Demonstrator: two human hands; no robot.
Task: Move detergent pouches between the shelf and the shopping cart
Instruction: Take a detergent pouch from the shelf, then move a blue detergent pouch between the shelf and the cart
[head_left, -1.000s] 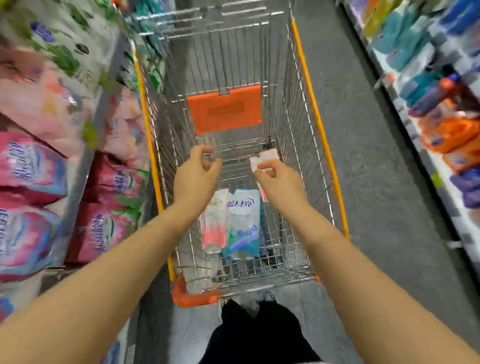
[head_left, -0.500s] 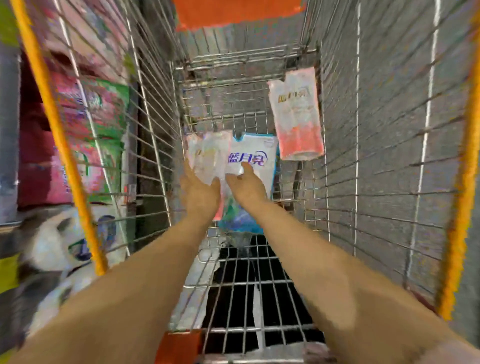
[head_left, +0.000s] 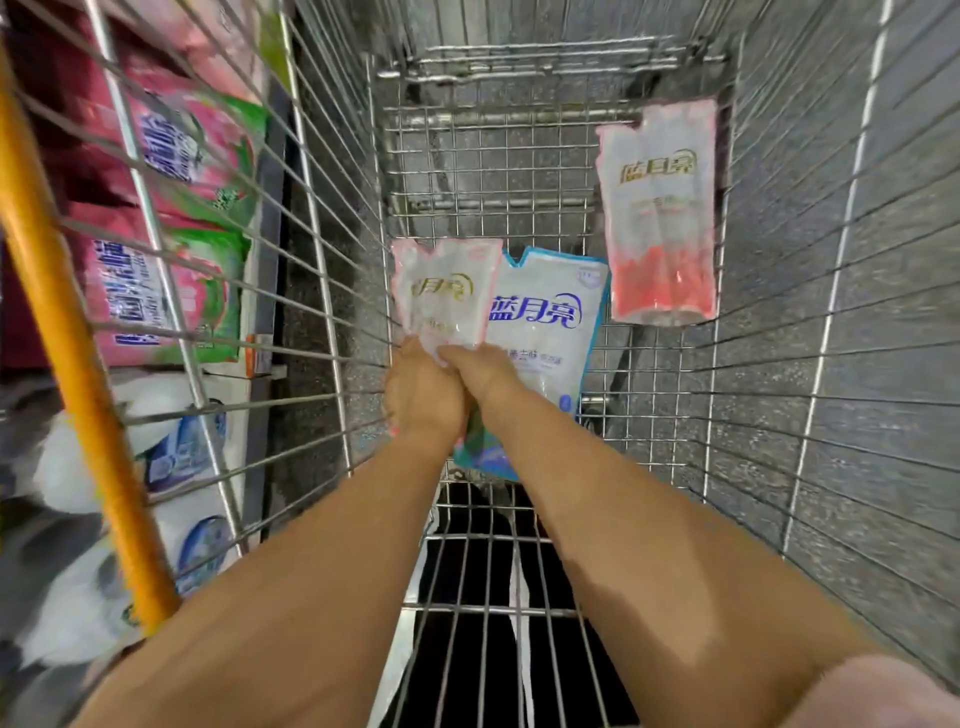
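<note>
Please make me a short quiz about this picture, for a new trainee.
1. True or false: the cart holds four pouches.
2. Fill in: the blue pouch lies to the ___ of the near pink pouch.
3. The left hand and right hand both hold which pouch? A) blue pouch B) near pink pouch C) far pink pouch
Key: 1 false (three); 2 right; 3 B.

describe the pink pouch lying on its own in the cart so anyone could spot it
Look down into the wire shopping cart. In its far right corner lies a pink and white pouch with gold lettering. Unlike the similar pink pouch and the blue pouch side by side near the left wall, it lies alone, with bare wire around it.
</note>
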